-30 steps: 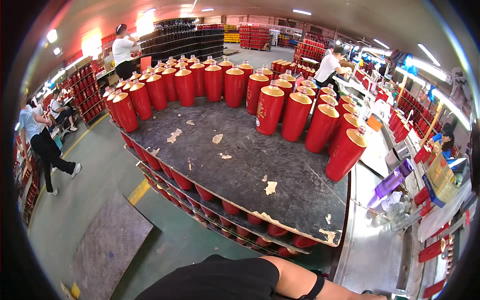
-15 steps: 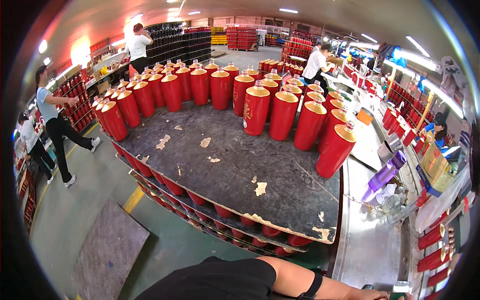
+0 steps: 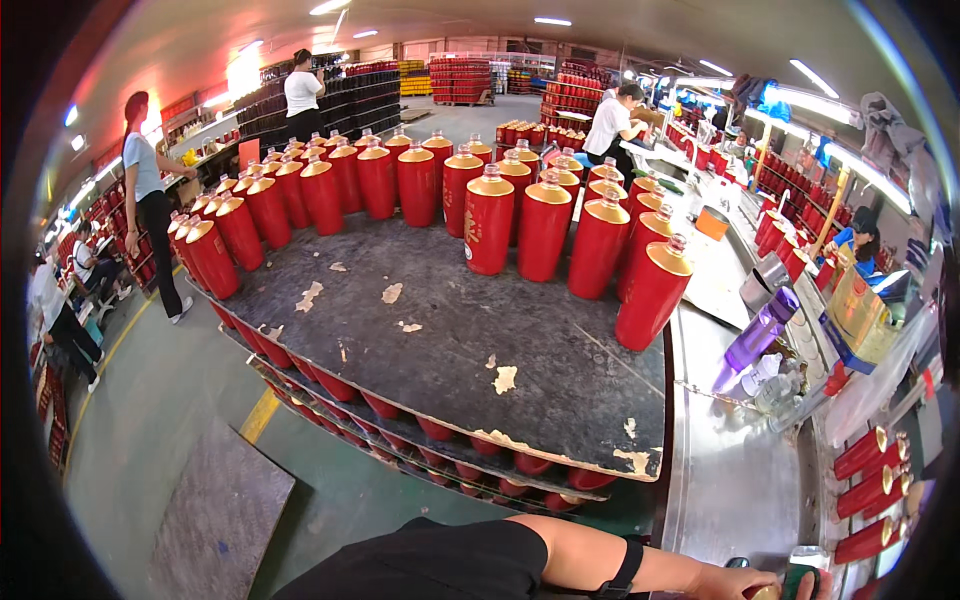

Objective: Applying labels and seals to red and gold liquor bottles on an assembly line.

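Observation:
My left arm, with a black strap below the elbow, reaches along the lower edge to the right. At its end my left hand (image 3: pixel 738 582) is closed around a bottle (image 3: pixel 765 592), of which only a bit of gold top shows. Right beside it, cut off by the lower edge, are a few fingers of my right hand (image 3: pixel 822 584). They are closed on a small green-and-white object (image 3: pixel 800 572) whose kind I cannot make out. Red bottles with gold shoulders (image 3: pixel 645 300) stand upright along the far and right sides of a dark, worn board (image 3: pixel 450 330).
More bottles sit in layers under the board. A metal counter (image 3: pixel 700 450) runs along the right, with a purple drinking bottle (image 3: pixel 757 340), a metal cup (image 3: pixel 765 282) and a conveyor line of red bottles (image 3: pixel 860 495). A loose board (image 3: pixel 225 510) lies on the floor. Several people work around.
The view has shifted slightly. My right fingers and the gold bottle top by my left hand now show at the lower edge. A person at the left has turned and stands nearer the shelves.

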`<state>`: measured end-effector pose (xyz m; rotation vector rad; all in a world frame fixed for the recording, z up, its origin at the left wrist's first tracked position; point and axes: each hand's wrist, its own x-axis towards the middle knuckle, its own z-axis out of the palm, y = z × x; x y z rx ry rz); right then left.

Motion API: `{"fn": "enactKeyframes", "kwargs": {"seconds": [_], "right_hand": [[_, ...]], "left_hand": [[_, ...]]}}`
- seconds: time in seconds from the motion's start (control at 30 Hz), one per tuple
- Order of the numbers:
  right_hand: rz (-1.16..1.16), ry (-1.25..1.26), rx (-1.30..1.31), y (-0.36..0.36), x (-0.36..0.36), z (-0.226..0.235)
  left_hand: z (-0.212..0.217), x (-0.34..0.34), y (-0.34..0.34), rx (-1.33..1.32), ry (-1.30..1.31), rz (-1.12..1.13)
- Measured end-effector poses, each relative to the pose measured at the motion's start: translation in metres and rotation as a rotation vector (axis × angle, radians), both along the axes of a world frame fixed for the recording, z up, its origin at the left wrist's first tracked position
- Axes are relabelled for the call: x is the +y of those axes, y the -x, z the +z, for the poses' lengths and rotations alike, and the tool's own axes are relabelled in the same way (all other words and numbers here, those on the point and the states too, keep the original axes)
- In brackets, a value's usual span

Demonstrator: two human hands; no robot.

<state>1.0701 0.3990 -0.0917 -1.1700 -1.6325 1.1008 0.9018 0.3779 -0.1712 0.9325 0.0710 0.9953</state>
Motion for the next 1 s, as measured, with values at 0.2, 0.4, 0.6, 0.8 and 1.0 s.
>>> {"fn": "enactKeyframes", "kwargs": {"seconds": [0.2,0.4,0.6,0.8,1.0], "right_hand": [[-0.022,0.068,-0.024,-0.016,0.008,-0.009],[-0.022,-0.284,-0.330,0.002,-0.014,0.015],[0.155,-0.278,-0.400,-0.033,0.007,-0.013],[0.098,-0.437,-0.594,-0.028,-0.008,-0.003],[-0.192,-0.385,-0.381,-0.039,-0.015,-0.018]], "left_hand": [[-0.010,0.009,-0.003,0.066,-0.105,0.050],[-0.001,0.004,0.003,0.081,-0.093,0.026],[-0.010,0.007,-0.006,0.026,-0.083,0.033],[-0.005,0.003,0.001,0.069,-0.078,0.052],[-0.003,0.005,0.005,0.169,-0.170,0.102]]}}
